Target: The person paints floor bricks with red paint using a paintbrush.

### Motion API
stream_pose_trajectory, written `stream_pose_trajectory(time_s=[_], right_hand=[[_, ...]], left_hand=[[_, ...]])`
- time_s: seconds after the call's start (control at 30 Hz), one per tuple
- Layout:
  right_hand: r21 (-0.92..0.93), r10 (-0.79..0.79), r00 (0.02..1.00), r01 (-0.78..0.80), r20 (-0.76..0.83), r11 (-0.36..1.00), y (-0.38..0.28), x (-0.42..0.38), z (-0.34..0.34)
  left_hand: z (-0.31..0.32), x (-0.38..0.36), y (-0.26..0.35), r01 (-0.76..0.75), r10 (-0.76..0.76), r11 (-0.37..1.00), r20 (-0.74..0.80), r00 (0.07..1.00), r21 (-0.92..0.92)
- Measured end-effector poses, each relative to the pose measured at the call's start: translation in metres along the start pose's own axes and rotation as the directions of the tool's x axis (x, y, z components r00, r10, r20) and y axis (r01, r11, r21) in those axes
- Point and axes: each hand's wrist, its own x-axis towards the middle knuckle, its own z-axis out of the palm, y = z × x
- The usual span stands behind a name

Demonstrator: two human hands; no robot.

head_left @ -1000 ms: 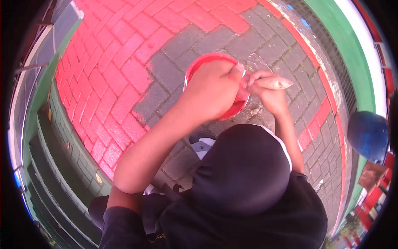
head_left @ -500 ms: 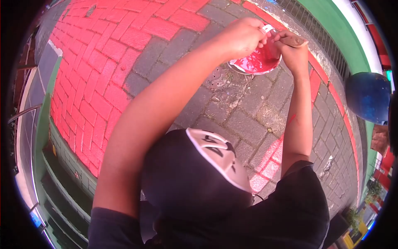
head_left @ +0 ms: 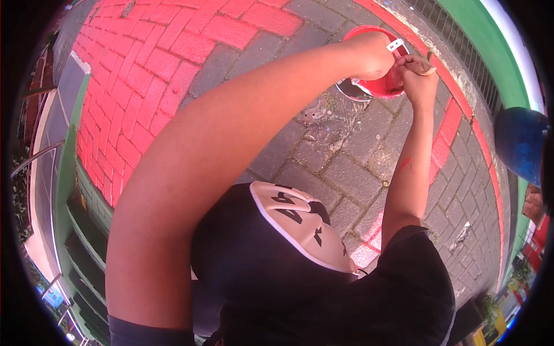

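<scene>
Red-rimmed round paint bucket (head_left: 360,30) is showing at one o'clock over grey block paving (head_left: 346,179), containing glossy red paint (head_left: 384,88); right hand (head_left: 420,87) is gripping a pale wooden handle (head_left: 427,71) towards three o'clock; left hand (head_left: 373,56) is covering nine o'clock, its grip hidden; keeping the rim steady is probably limiting spills.

The grey block paving (head_left: 346,176) is lit brightly by daylight, and the red-painted blocks (head_left: 156,63) are rendered vivid and slightly washed out. Glare is seen on the pink-red painted strip (head_left: 369,245) towards the paving's lower edge. The green concrete steps (head_left: 86,259) beyond its left edge are left dim. The green painted border (head_left: 511,57) past the right edge is bent by wide-angle distortion, fine detail is softened, and the corners are blacked out.
</scene>
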Motion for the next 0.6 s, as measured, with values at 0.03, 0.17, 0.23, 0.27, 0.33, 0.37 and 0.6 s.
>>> stream_pose_trajectory(time_s=[0.03,0.17,0.23,0.27,0.33,0.37,0.6], right_hand=[[0.011,0.011,1.0,-0.011,0.0,1.0,-0.006,-0.002,-0.001],[0.061,-0.075,0.997,0.076,-0.013,0.995,-0.003,-0.004,0.004],[0.055,-0.05,0.999,0.051,-0.01,0.997,-0.006,-0.01,0.005],[0.048,-0.032,0.999,0.033,-0.007,0.998,-0.01,-0.012,0.007],[0.078,-0.005,1.0,0.004,0.012,0.997,-0.016,-0.012,0.011],[0.104,0.024,0.999,-0.027,0.03,0.994,-0.018,-0.011,0.013],[0.142,-0.033,0.998,0.04,-0.054,0.989,-0.02,-0.003,0.006]], left_hand=[[-0.003,-0.003,0.002,-0.008,0.007,0.996,0.009,1.0,0.086],[0.004,-0.022,0.003,0.047,-0.038,0.995,-0.093,0.995,0.093],[0.011,-0.03,-0.005,-0.022,0.018,1.0,-0.158,0.987,-0.022],[0.009,-0.035,-0.007,-0.042,0.035,0.998,-0.18,0.983,-0.035],[0.001,-0.039,-0.005,-0.02,0.002,0.993,-0.144,0.99,-0.118],[-0.001,-0.041,-0.003,0.005,-0.026,0.98,-0.104,0.994,-0.2],[-0.015,0.0,-0.04,-0.074,0.049,0.941,-0.084,0.995,-0.33]])
